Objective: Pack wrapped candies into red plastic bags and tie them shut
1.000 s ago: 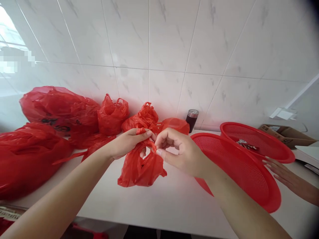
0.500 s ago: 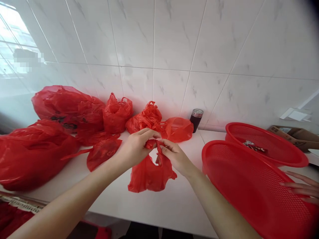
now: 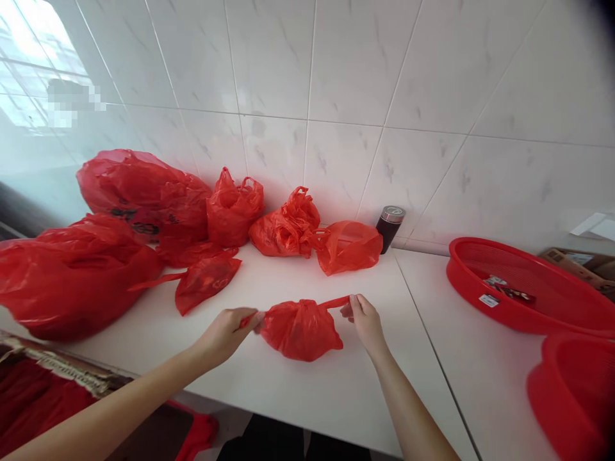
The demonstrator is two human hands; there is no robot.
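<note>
A small red plastic bag [image 3: 300, 329] lies on the white counter [image 3: 317, 397] in front of me. My left hand [image 3: 225, 333] pinches its left handle, fingers closed. My right hand [image 3: 365, 320] pinches the right handle, stretched out as a thin red strip. The two hands are apart, one on either side of the bag, with the handles pulled taut.
Several filled red bags line the tiled wall: two large ones [image 3: 72, 275] at the left, smaller ones [image 3: 288, 227] in the middle. A dark cylindrical cup [image 3: 389, 227] stands by the wall. One red mesh basket [image 3: 523, 294] sits at the right, another [image 3: 571, 397] at the lower right corner.
My hands have come apart and moved down, pulling the bag's handles out sideways. The near red basket has shifted right, and the other person's hand is no longer in view.
</note>
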